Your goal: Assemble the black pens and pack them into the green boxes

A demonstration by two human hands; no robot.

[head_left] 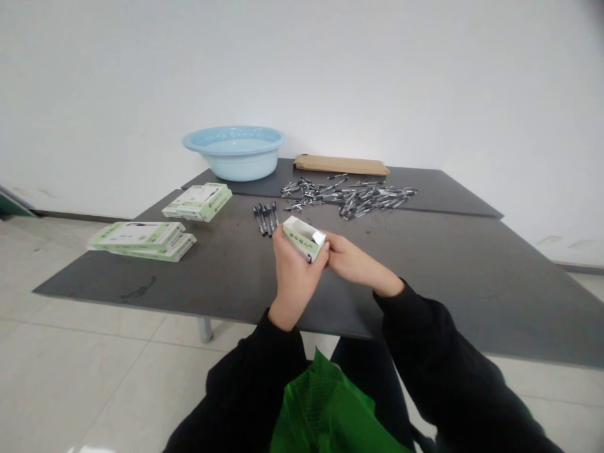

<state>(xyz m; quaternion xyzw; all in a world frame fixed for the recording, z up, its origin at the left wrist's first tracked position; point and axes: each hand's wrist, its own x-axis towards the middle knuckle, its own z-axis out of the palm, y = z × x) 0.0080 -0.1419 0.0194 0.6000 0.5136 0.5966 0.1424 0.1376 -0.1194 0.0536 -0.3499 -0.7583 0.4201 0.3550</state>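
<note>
Above the front part of the dark table, a small white and green cardboard box (304,238) is held up between both hands, its near end open with a flap sticking out. My left hand (296,267) is wrapped round the box from the left and below. Closed at the box's right side, my right hand (348,257) grips its edge near the flap; some of its fingers are hidden. Just beyond the box lies a small row of pens (265,219), side by side. Farther back spreads a loose pile of pens (363,196).
Two stacks of green and white boxes, a nearer one (141,239) and a farther one (198,201), lie at the left. A light blue basin (245,165) stands at the back, with a flat brown cardboard piece (342,165) beside it. A white wall rises behind the table (453,283).
</note>
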